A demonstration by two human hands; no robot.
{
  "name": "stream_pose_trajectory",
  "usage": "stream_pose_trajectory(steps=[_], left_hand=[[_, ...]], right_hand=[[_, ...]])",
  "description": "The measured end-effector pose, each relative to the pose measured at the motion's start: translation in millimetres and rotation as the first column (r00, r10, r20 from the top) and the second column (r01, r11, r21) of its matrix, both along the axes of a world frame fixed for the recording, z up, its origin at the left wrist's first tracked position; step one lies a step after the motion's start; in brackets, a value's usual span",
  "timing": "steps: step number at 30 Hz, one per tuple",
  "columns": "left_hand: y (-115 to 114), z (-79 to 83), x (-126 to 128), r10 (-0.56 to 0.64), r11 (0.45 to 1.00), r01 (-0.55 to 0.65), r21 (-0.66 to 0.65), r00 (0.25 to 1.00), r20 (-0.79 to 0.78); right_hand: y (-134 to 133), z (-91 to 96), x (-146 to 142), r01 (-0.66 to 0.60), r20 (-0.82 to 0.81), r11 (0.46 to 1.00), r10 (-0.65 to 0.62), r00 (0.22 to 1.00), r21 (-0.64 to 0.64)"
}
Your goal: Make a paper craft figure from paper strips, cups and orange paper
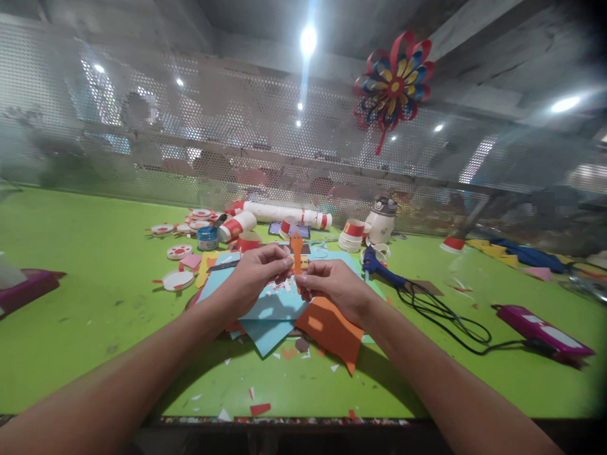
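Left hand (260,273) and right hand (340,285) are holding an orange paper piece (297,248) upright above blue paper (268,311), fingers pinching its edges; shaping is apparently proceeding, probably requiring steady alignment next.

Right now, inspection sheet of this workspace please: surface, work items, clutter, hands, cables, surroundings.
Surface: green table, dark marks on it.
Work items: orange cut-out held upright above the light-blue paper; orange sheet below the right hand.
Clutter: red scrap and other paper bits near the front edge; blue-lidded jar and stacked cups farther back.
Hands: left hand and right hand both pinch the orange cut-out.
Cables: black cable loops loosely between the blue glue gun and the purple power strip.
Surroundings: perforated screen behind; paper flower overhead.
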State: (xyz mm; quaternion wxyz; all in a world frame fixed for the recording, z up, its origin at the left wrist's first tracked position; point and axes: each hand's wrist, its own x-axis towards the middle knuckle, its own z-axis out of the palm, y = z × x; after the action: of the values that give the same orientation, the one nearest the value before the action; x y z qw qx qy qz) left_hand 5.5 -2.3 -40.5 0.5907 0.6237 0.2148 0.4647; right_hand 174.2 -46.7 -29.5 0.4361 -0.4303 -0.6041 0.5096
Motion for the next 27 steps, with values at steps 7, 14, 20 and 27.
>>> stream_pose_trajectory(steps=[7, 14, 20, 27], left_hand=[[0, 0.5, -1, 0.009, 1.000, -0.009, 0.006, 1.000, -0.012], [1, -1.4, -1, -0.008, 1.000, 0.008, 0.013, 1.000, -0.017], [1, 0.0, -1, -0.006, 1.000, 0.006, 0.012, 1.000, -0.012], [2, -1.6, -2, -0.017, 0.999, 0.019, 0.041, 0.999, -0.043]], right_hand=[[0, 0.2, 0, -0.006, 0.001, 1.000, 0.006, 1.000, 0.007], [-2, 2.8, -2, -0.004, 0.009, 1.000, 0.004, 1.000, -0.007], [0, 4.5, 4, 0.017, 0.122, 1.000, -0.018, 0.992, 0.008], [5, 8.0, 12, 0.072, 0.092, 0.994, -0.079, 0.993, 0.082]])
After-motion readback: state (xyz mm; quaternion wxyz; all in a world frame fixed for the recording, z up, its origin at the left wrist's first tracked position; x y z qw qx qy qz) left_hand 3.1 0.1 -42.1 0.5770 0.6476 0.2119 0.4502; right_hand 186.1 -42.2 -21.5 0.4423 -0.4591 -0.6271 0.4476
